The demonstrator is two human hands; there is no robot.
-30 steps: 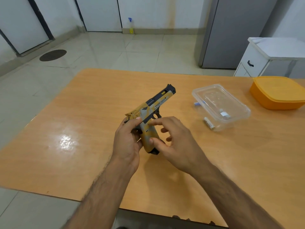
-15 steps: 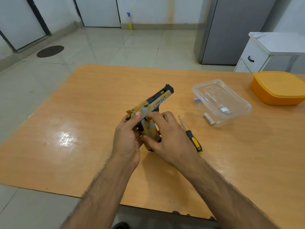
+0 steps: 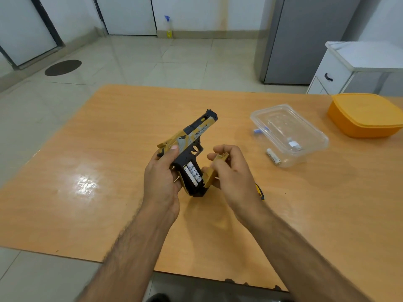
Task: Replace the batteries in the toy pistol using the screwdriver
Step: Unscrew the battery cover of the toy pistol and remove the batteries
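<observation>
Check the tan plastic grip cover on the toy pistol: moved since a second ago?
Yes. The tan plastic grip cover, pinched by the right hand, has swung right off the toy pistol toward the clear plastic container, exposing batteries.

Left hand gripping toy pistol above counter, muzzle pointing away; grip compartment lying open, showing batteries; right hand holding tan grip cover just beside it; screwdriver peeking out behind right wrist; loose battery touching clear container; orange lidded box sitting farther right
</observation>
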